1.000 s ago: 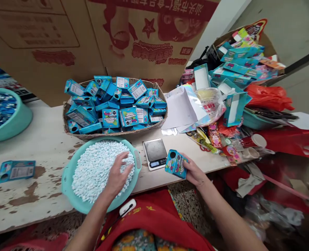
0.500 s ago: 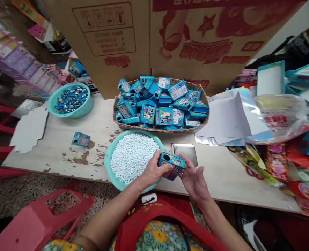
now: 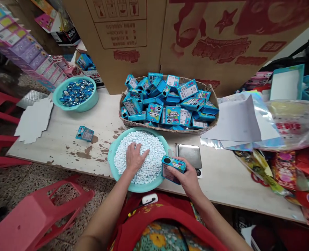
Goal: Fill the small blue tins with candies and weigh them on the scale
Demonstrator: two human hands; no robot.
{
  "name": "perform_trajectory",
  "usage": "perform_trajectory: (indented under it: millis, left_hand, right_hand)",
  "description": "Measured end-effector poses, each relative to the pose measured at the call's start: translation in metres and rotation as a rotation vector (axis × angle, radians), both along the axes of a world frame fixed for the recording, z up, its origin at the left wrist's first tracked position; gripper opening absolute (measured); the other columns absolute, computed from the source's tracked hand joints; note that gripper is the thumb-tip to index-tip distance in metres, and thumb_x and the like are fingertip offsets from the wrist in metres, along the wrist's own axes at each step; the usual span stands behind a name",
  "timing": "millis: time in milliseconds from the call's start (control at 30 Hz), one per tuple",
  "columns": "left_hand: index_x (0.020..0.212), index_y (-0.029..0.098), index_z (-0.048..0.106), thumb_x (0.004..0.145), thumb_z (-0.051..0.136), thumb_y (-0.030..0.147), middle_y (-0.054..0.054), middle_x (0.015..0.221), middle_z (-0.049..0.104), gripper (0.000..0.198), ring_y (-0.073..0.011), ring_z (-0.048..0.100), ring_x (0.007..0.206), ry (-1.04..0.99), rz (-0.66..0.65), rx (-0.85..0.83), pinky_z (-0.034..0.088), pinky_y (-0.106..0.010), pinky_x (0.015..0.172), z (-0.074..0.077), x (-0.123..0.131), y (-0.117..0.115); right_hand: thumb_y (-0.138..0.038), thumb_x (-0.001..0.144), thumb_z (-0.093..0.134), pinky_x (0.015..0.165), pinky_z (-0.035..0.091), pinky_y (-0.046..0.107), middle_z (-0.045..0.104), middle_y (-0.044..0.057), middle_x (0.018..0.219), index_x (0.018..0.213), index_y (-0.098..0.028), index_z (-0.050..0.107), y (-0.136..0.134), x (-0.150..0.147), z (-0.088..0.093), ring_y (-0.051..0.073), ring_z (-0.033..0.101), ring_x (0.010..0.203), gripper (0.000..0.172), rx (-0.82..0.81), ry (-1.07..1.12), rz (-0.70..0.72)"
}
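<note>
My left hand [image 3: 135,157] rests on the small pale candies [image 3: 149,150] in a round turquoise basin [image 3: 112,165], its fingers apart and the tips partly among the pieces. My right hand [image 3: 189,176] grips a small blue candy box [image 3: 174,164] just right of the basin's rim. A dark round hole shows at the left end of the box's top side. Behind the basin stands a cut-down cardboard tray [image 3: 170,130] heaped with similar blue boxes [image 3: 154,112]. Next to my right hand lies a small scale [image 3: 189,156] with a metal plate.
At the left, a turquoise bowl [image 3: 90,103] holds blue and silver pieces. One blue box [image 3: 84,134] lies alone on the worn white table [image 3: 65,139]. A big carton [image 3: 154,42] rises behind. Sheets [image 3: 230,122] and packaging [image 3: 285,170] crowd the right; a red stool [image 3: 36,216] stands below left.
My left hand has let go of the blue box and moved left onto the candies. My right hand has closed around the box. The view has shifted slightly.
</note>
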State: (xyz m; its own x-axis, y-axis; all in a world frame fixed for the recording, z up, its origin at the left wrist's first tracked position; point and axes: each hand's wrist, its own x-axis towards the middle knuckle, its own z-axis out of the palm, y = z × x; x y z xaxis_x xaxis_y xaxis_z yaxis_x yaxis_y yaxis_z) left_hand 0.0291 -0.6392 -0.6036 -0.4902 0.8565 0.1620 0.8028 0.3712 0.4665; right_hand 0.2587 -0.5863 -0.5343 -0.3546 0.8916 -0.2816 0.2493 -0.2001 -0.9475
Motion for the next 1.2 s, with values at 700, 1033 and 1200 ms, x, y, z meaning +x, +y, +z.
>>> perform_trajectory:
  millis: [700, 1033, 1200]
  left_hand:
    - [0.068, 0.017, 0.050, 0.077, 0.060, 0.035, 0.003, 0.064, 0.051, 0.022, -0.0107, 0.054, 0.057, -1.453, 0.311, 0.741, 0.046, -0.024, 0.056, 0.105, 0.052, 0.014]
    - [0.064, 0.017, 0.051, 0.079, 0.059, 0.035, 0.003, 0.054, 0.049, 0.026, -0.0128, 0.055, 0.054, -1.399, 0.321, 0.733, 0.046, -0.027, 0.061, 0.110, 0.048, 0.028]
    - [0.066, 0.017, 0.051, 0.079, 0.061, 0.033, 0.003, 0.057, 0.051, 0.023, -0.0116, 0.055, 0.056, -1.315, 0.315, 0.738, 0.045, -0.026, 0.063, 0.115, 0.048, 0.033]
  right_hand:
    - [-0.019, 0.075, 0.070, 0.078, 0.046, 0.037, 0.065, 0.007, 0.094, 0.100, -0.019, 0.059, -0.015, -0.066, 0.018, 0.026, 0.059, 0.090, 0.028, 0.711, -0.268, 0.381]
    - [-0.023, 0.073, 0.073, 0.081, 0.047, 0.036, 0.065, 0.006, 0.097, 0.102, -0.020, 0.060, 0.000, -0.067, 0.021, 0.025, 0.061, 0.094, 0.031, 0.620, -0.194, 0.366]
    - [-0.023, 0.073, 0.072, 0.080, 0.047, 0.036, 0.065, 0.006, 0.096, 0.101, -0.021, 0.060, 0.005, -0.067, 0.025, 0.025, 0.061, 0.093, 0.030, 0.583, -0.161, 0.311]
